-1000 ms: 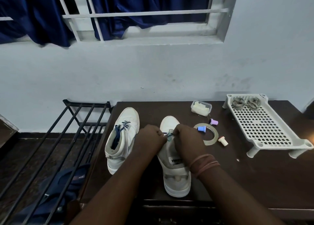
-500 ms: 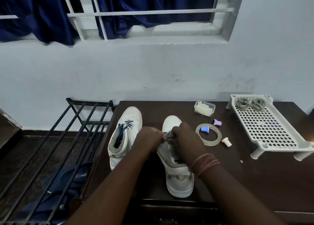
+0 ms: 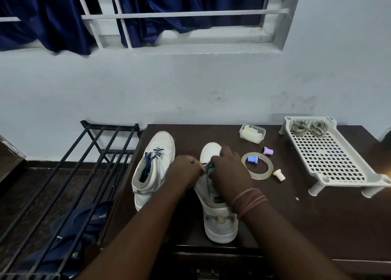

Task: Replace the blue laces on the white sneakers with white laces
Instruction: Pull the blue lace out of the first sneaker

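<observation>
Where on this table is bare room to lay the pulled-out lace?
Bare wood lies right of the right sneaker, in front of the tape ring and rack. Another strip lies between the left sneaker and the box. Around the ring, caps crowd it.

Both hands (image 3: 208, 170) hide the right sneaker's (image 3: 220, 226) lacing.

hands (image 3: 208, 170) now nearer the toe
</observation>
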